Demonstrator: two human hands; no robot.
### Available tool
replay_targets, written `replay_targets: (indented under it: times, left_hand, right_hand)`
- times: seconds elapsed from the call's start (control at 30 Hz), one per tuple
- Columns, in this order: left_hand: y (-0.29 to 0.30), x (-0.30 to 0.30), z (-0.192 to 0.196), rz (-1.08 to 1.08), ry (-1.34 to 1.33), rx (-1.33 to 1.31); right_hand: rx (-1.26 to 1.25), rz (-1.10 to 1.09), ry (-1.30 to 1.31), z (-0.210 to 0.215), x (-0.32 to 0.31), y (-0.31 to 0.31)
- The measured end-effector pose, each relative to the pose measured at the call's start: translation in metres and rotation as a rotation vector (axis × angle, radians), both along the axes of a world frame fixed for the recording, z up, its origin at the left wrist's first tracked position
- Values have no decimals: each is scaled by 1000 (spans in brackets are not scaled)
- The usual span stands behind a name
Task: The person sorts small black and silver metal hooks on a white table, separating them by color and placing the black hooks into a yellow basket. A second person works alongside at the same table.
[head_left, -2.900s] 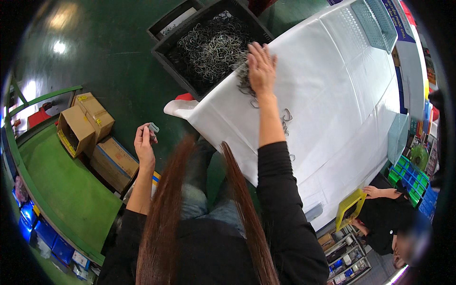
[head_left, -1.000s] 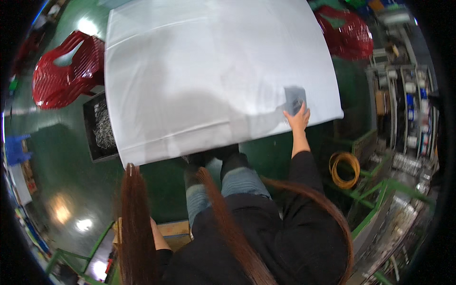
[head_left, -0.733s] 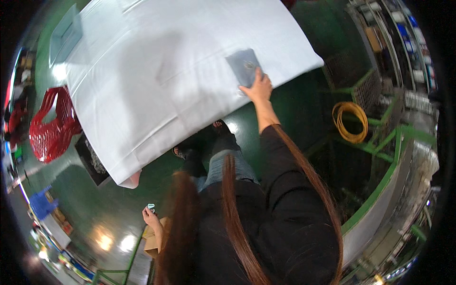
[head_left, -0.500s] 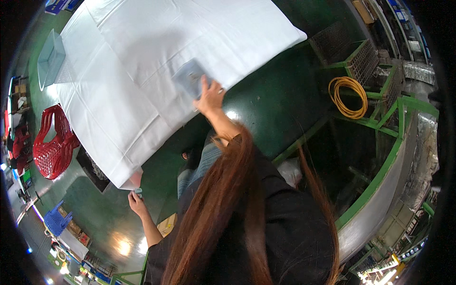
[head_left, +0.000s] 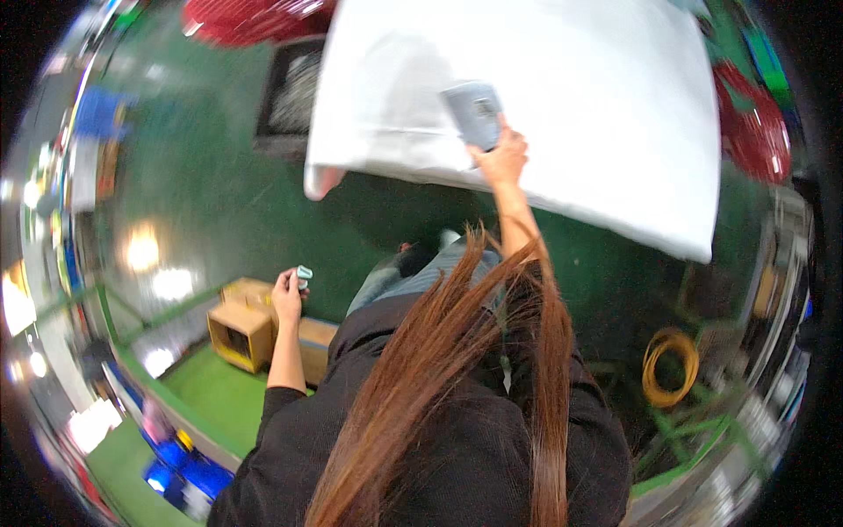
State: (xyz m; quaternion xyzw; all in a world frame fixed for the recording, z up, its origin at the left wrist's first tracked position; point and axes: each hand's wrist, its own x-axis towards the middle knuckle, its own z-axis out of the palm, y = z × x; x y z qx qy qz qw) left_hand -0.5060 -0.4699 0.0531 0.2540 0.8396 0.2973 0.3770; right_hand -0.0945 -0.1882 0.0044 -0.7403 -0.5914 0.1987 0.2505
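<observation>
My right hand [head_left: 503, 156] reaches over the white-covered table [head_left: 597, 132] near its front edge. Its fingers grip the lower right corner of a blue-grey rectangular plastic tray [head_left: 470, 119]. A small dark-and-light patch shows on or in this tray, too blurred to name. Over the floor to the left of my body, my left hand [head_left: 287, 294] is closed. A small pale teal object [head_left: 304, 276] sticks out of its fingertips; its kind is not clear. Long hair covers part of my right arm.
Cardboard boxes [head_left: 241, 334] lie by my left forearm, beside a green frame. A dark crate [head_left: 290, 97] stands left of the table. Red plastic chairs [head_left: 753, 123] are at the table's right and far left. A coiled yellow hose [head_left: 670, 367] hangs at the right.
The view has swung to the left, so the table now sits farther right. Both hands keep hold of their things. My left hand is now farther from the table's corner.
</observation>
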Motion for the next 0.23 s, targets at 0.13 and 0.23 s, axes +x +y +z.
replay_targets:
  times: [0.13,0.23]
  left_hand:
    - [-50,-78,3,340,-137,115]
    - [-39,-111,14,451,-165,199]
  right_hand:
    - [212,94,-42,6,-81,30]
    - [-36,106,-292,8,-141,46]
